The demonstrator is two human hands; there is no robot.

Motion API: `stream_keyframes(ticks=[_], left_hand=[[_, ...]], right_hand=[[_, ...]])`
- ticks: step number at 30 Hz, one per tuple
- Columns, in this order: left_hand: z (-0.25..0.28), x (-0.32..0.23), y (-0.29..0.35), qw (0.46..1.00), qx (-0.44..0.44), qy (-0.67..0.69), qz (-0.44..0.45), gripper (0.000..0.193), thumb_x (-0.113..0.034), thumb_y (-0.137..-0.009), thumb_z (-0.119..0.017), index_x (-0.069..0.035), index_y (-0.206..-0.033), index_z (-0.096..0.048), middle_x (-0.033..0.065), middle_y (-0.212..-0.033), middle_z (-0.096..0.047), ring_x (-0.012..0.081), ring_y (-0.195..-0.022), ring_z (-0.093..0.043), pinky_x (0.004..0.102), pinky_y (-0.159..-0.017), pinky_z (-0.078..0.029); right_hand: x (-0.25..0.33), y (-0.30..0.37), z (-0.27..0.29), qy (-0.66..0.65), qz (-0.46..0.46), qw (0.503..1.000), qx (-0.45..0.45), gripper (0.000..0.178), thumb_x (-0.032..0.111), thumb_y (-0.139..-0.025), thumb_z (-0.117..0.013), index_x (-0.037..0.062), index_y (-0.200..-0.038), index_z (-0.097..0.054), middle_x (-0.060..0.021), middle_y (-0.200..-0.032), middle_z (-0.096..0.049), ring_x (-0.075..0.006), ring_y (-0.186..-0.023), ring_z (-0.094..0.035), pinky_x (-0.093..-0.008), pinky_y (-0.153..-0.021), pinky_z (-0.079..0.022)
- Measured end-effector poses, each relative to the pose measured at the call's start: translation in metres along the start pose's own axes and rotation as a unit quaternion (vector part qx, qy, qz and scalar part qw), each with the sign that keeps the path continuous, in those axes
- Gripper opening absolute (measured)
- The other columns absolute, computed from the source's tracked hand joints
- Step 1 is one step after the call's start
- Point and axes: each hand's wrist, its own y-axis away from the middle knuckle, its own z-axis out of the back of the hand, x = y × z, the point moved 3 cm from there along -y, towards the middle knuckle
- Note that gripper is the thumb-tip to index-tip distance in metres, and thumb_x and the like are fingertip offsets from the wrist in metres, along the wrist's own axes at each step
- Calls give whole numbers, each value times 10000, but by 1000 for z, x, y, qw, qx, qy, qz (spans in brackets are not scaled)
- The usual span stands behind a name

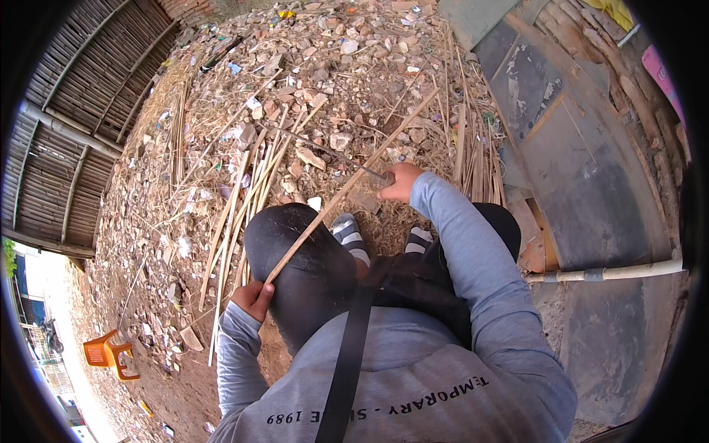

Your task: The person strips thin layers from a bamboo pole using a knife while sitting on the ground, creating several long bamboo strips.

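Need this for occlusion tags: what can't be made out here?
All in the head view:
- Near end of the bamboo strip: hidden inside the left hand.
- Part of the thin dark tool's grip: covered by the right hand.
- Whether tool and strip touch where they cross: too small to tell.
- Full shape of the pink thing: cut off by the dark fisheye rim.

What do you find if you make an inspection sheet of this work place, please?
Surface: stony ground.
Job's things: long wooden strip, slanting across the view; thin tool crossing it.
Clutter: loose strips piled left of the knees; more strips at right.
Hands: left hand grips the strip's near end; right hand grips the tool's handle.
Cables: nothing seen.
Surroundings: slatted wall and orange chair at left; dark panels at right.
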Motion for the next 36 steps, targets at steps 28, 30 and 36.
stream_keyframes(ticks=[28, 30, 36], left_hand=[[-1, 3, -1, 1000, -10, -17, -8, 469, -397, -924, -553, 25, -719, -571, 151, -543, -504, 227, -502, -488, 383, -509, -383], [-1, 4, -1, 1000, -11, -19, -9, 472, -399, -924, -552, 25, -716, -569, 153, -542, -504, 229, -501, -489, 384, -509, -383], [0, 2, -2, 1000, -7, -18, -10, 479, -405, -927, -548, 22, -712, -566, 147, -539, -501, 214, -500, -480, 376, -508, -381]], right_hand=[[6, 6, 4, -20, -15, 1000, 3, 576, 404, -651, -709, 18, -1074, -644, -195, -1000, -668, -332, -943, -638, -379, -840, -486], [5, 6, 3, -21, -12, 1000, -8, 566, 404, -652, -710, 17, -1061, -648, -193, -989, -669, -330, -934, -639, -379, -833, -487], [4, 5, 1, -27, -6, 1000, -5, 538, 401, -654, -715, 17, -1026, -656, -191, -947, -673, -329, -900, -643, -381, -808, -489]])
